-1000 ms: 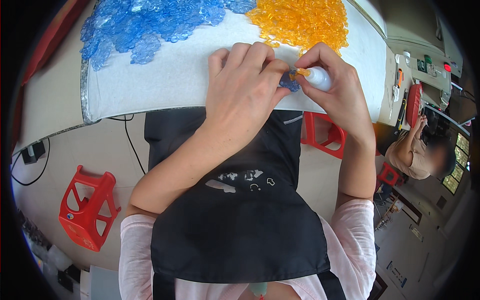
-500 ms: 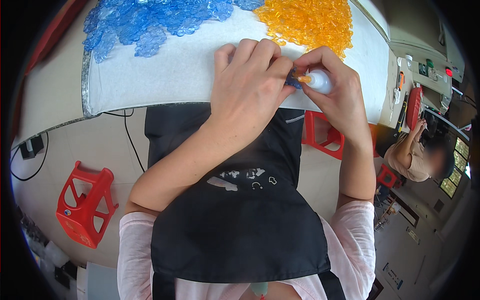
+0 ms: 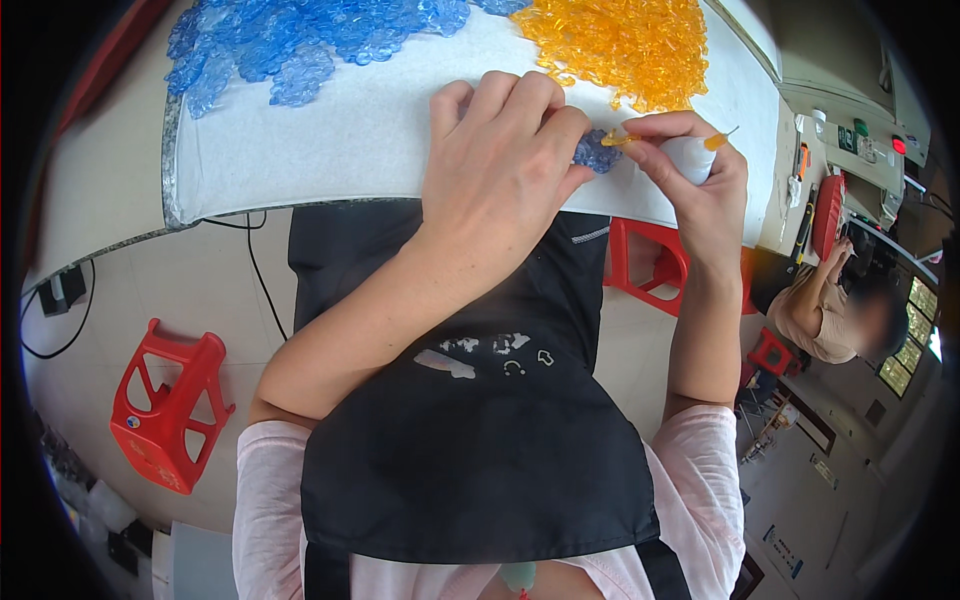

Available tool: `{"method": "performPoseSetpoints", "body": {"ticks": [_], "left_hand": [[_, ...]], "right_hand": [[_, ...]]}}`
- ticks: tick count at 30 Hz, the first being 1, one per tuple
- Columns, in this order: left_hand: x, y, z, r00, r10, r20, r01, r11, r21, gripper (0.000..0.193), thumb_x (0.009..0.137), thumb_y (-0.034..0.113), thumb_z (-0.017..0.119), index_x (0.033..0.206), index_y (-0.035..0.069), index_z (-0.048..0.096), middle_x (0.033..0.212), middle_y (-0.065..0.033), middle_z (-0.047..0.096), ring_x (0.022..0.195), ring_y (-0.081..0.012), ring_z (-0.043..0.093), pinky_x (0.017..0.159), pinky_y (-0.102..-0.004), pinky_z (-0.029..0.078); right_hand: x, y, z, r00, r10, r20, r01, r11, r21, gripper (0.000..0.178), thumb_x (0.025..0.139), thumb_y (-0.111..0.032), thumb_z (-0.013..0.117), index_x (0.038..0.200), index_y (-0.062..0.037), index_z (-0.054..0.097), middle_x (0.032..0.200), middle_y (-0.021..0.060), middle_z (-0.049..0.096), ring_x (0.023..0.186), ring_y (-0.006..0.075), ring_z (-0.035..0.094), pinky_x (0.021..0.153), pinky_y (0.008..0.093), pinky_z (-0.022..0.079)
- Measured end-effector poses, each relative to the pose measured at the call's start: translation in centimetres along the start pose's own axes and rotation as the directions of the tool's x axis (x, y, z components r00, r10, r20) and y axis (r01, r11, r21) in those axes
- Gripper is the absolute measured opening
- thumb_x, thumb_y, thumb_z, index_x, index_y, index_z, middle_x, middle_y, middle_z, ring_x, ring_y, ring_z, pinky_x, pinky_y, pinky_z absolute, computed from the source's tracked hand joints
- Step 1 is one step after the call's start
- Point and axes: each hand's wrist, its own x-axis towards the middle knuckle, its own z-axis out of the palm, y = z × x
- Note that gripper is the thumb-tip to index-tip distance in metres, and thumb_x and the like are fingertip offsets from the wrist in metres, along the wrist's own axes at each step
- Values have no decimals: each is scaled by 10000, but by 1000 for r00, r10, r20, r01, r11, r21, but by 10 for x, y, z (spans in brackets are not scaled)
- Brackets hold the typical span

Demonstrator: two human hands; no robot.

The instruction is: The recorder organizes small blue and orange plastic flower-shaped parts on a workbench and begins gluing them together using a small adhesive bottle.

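My left hand (image 3: 500, 180) is curled over the near edge of the white table (image 3: 330, 150), pinching a small blue translucent piece (image 3: 597, 152) between thumb and fingers. My right hand (image 3: 695, 170) grips a small white bottle with an orange nozzle (image 3: 700, 155); its tip points at a tiny orange piece (image 3: 618, 140) that touches the blue one. A heap of blue pieces (image 3: 300, 40) lies at the table's far left, and a heap of orange pieces (image 3: 620, 40) at the far right.
A red plastic stool (image 3: 165, 410) stands on the tiled floor to my left, another red stool (image 3: 650, 265) under the table at right. Black cables (image 3: 250, 270) hang from the table. A seated person (image 3: 830, 310) works at the right by a machine with buttons (image 3: 860, 140).
Both hands have stayed at the table's edge; the fingers shifted a little, and the blue piece now shows more plainly between my hands.
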Motion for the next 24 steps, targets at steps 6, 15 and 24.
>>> {"method": "performPoseSetpoints", "body": {"ticks": [6,15,24], "left_hand": [[-1,-1,-1,1000,-1,5,1,1000,2,324,616,227,748,897,128,618,934,18,508,913,-167,471,812,-348,285],[-2,-1,1,1000,5,-26,-5,1000,9,298,623,212,745,883,133,621,933,20,513,908,-166,474,809,-350,284],[-2,-1,0,1000,-2,-18,3,1000,2,297,627,213,745,886,135,624,928,20,519,910,-168,478,810,-351,284]], "right_hand": [[-4,6,4,998,-18,-64,16,999,-33,101,754,-27,673,853,-19,652,774,22,626,721,87,579,692,215,458],[-10,18,17,977,-113,-179,94,990,-109,122,712,-8,696,825,-19,650,806,47,599,749,119,562,691,224,440],[-11,20,20,976,-136,-170,115,985,-126,132,705,-1,699,826,-23,652,802,46,603,750,130,566,700,230,441]]}}
